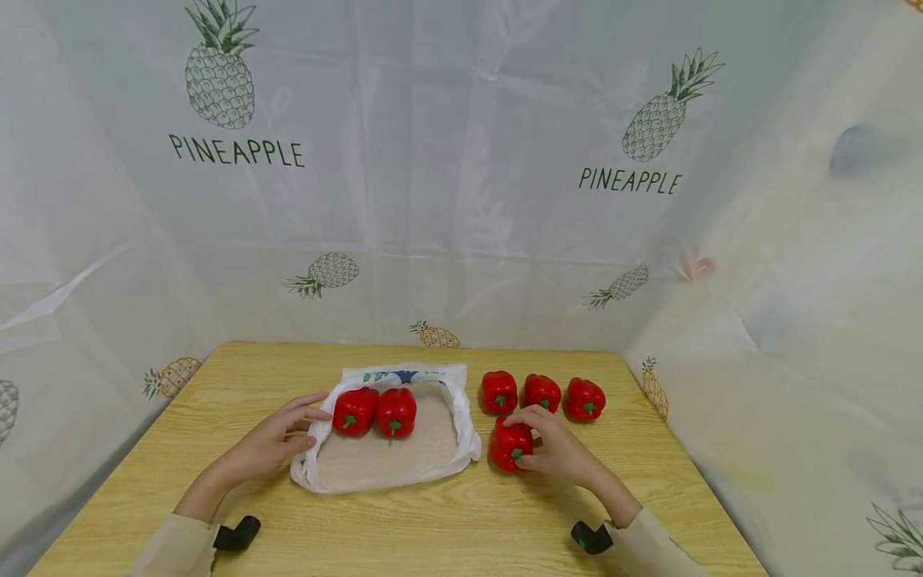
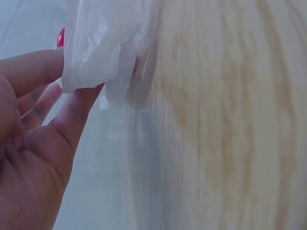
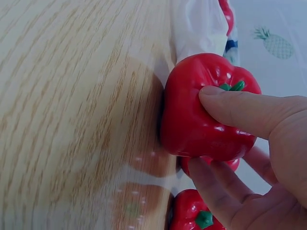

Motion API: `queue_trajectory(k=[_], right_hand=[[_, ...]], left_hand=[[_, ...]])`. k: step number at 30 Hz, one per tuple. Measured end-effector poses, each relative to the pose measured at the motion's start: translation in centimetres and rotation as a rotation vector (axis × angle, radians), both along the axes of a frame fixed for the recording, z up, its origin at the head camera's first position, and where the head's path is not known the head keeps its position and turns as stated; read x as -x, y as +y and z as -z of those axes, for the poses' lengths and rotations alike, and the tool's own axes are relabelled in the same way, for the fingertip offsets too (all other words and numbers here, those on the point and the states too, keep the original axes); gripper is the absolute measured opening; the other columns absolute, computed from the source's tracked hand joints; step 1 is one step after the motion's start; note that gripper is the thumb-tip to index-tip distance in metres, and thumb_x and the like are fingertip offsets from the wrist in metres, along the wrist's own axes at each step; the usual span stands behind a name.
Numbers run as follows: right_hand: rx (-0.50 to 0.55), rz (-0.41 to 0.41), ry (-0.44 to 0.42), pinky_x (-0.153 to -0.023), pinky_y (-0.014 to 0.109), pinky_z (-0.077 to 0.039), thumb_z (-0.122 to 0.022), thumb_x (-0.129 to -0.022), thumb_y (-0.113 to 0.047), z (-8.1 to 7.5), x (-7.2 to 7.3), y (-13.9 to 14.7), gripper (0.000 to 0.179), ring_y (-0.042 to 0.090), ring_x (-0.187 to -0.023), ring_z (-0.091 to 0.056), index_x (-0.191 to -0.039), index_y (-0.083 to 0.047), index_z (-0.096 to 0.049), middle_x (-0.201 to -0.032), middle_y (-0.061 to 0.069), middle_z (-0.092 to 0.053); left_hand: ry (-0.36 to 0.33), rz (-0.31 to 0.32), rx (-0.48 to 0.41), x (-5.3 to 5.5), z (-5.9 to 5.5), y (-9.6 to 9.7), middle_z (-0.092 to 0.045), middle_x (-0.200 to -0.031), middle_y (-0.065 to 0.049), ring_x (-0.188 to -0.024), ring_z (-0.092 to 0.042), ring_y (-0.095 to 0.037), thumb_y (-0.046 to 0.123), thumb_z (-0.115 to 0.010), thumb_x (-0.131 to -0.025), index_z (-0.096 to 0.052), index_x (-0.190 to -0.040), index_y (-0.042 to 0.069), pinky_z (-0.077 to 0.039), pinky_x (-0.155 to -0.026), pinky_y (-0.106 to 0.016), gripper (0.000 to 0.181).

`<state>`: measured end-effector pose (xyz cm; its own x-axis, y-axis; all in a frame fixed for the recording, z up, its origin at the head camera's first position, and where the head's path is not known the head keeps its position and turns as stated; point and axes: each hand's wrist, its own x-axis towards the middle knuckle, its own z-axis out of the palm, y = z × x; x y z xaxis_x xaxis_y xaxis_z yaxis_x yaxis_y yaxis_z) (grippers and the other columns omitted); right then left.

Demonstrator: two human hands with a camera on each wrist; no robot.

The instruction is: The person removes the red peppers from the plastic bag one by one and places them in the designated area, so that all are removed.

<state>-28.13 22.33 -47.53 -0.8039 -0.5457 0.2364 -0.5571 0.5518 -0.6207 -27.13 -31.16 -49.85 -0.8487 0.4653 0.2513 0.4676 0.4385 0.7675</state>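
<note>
Pepper (image 1: 510,447) in the right hand (image 1: 564,453), pinched between thumb and fingers, is glossy red and lobed with a green stem; it sits just beside the white bag (image 1: 466,437) on the table (image 1: 404,537). I can read "PINEAPPLE" twice on the curtain (image 1: 433,160), but not the bag's blue-green print. The left hand (image 1: 267,441) pinches the bag's rim. Two peppers (image 1: 396,413) lie inside, three more (image 1: 542,391) in a row near the held one.
</note>
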Motion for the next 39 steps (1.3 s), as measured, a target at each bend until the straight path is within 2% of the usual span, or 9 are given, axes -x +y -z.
queue_trajectory(k=[8, 16, 22, 29, 33, 39], right_hand=[[0.016, -0.042, -0.004, -0.083, 0.034, -0.063, -0.084, -0.085, 0.006, 0.0, 0.1, 0.3, 0.059, 0.031, -0.118, -0.06, -0.136, -0.016, -0.064, -0.136, 0.008, -0.057], [-0.007, -0.074, -0.034, -0.088, 0.031, -0.061, -0.083, -0.087, 0.005, -0.6, -0.2, 0.7, 0.062, 0.032, -0.122, -0.06, -0.14, -0.017, -0.061, -0.142, 0.008, -0.053], [-0.017, -0.124, 0.02, -0.086, 0.04, -0.064, -0.084, -0.087, 0.004, -1.1, -0.3, 1.0, 0.06, 0.035, -0.122, -0.06, -0.14, -0.012, -0.061, -0.142, 0.012, -0.053], [-0.047, -0.112, 0.065, -0.088, 0.051, -0.062, -0.083, -0.089, 0.001, -2.1, -0.5, 1.3, 0.059, 0.028, -0.122, -0.055, -0.142, -0.01, -0.06, -0.142, 0.01, -0.055], [-0.058, -0.091, 0.114, -0.092, 0.051, -0.059, -0.084, -0.089, -0.002, -2.7, -0.6, 1.2, 0.058, 0.026, -0.125, -0.056, -0.142, -0.009, -0.061, -0.141, 0.007, -0.058], [-0.056, -0.078, 0.157, -0.104, 0.046, -0.056, -0.088, -0.088, -0.006, -3.4, -0.3, 0.5, 0.06, 0.024, -0.13, -0.055, -0.14, -0.019, -0.061, -0.14, 0.002, -0.059]], left_hand=[[-0.013, 0.005, -0.009, 0.0, 0.0, 0.0, -0.034, -0.168, -0.019, -0.129, -0.056, -0.01, 0.009, -0.067, -0.105, -0.066, -0.14, 0.013, -0.051, -0.101, -0.022, 0.035], [0.001, 0.015, -0.01, 0.2, 0.2, -0.1, -0.034, -0.167, -0.02, -0.129, -0.055, -0.006, 0.008, -0.067, -0.105, -0.066, -0.139, 0.012, -0.051, -0.101, -0.022, 0.034], [-0.007, 0.012, -0.005, 0.2, 0.1, -0.1, -0.034, -0.168, -0.019, -0.13, -0.057, -0.014, 0.008, -0.067, -0.105, -0.066, -0.139, 0.012, -0.051, -0.101, -0.022, 0.034], [-0.037, 0.002, -0.014, 0.1, 0.0, -0.1, -0.033, -0.169, -0.017, -0.132, -0.056, -0.025, 0.01, -0.067, -0.105, -0.065, -0.141, 0.013, -0.051, -0.101, -0.023, 0.035], [-0.043, 0.001, -0.017, 0.1, 0.0, -0.1, -0.033, -0.169, -0.016, -0.131, -0.055, -0.023, 0.01, -0.066, -0.106, -0.065, -0.141, 0.013, -0.051, -0.1, -0.023, 0.035], [-0.046, -0.002, -0.017, 0.0, -0.1, -0.1, -0.033, -0.169, -0.016, -0.131, -0.055, -0.029, 0.009, -0.066, -0.106, -0.065, -0.141, 0.012, -0.051, -0.1, -0.022, 0.036]])
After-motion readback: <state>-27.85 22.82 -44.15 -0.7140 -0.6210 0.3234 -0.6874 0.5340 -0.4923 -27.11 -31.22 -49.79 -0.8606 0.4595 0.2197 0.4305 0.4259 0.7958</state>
